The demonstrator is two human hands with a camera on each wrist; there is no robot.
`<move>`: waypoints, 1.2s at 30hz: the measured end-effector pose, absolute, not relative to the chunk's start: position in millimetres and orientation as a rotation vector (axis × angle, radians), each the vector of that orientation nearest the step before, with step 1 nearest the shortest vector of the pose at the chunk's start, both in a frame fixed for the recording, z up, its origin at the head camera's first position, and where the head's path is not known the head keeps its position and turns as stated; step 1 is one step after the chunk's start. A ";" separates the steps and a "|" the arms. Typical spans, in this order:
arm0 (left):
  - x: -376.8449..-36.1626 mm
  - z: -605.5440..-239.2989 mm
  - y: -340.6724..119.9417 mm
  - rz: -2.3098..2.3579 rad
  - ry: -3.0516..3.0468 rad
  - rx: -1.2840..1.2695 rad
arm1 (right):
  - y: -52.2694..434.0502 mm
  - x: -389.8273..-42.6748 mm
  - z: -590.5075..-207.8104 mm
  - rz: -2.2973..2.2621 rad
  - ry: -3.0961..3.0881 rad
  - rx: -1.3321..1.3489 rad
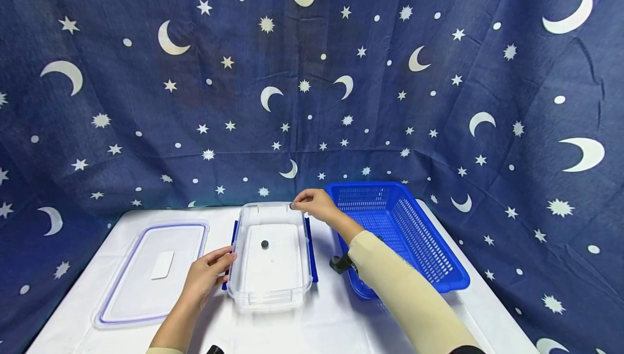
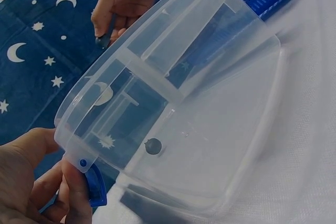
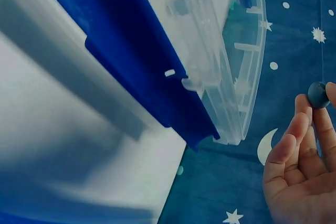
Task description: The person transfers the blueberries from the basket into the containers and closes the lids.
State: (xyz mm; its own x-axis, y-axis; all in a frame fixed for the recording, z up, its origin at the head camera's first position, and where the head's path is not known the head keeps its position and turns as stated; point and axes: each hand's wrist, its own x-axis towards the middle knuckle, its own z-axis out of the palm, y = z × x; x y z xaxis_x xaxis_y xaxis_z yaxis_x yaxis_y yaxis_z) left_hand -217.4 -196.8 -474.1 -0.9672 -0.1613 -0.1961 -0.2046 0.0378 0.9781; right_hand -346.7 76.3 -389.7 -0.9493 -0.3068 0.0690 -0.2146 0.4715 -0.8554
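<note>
A clear plastic box (image 1: 271,286) with blue side latches stands on the white table. One small dark ball (image 1: 265,244) lies on its floor, also seen in the left wrist view (image 2: 153,146). My left hand (image 1: 207,275) rests against the box's left side, fingers on the blue latch (image 2: 93,183). My right hand (image 1: 314,204) hovers over the box's far right corner and pinches a second small dark ball (image 3: 318,94) at its fingertips (image 3: 300,103).
The box's clear lid (image 1: 151,270) with blue trim lies flat to the left. A blue slotted basket (image 1: 404,229) stands to the right of the box. A dark blue moon-and-star cloth (image 1: 312,83) hangs behind the table.
</note>
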 end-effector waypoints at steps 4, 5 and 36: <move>-217.0 -474.7 -196.7 2.122 2.234 -0.389 | 68.3 -348.9 -392.2 -1.526 2.578 -0.458; -216.9 -474.8 -196.9 2.121 2.235 -0.392 | 66.1 -349.2 -392.8 -1.533 2.564 -0.452; -216.9 -472.8 -197.0 2.095 2.259 -0.391 | 23.6 -358.7 -415.3 -1.676 2.386 -0.247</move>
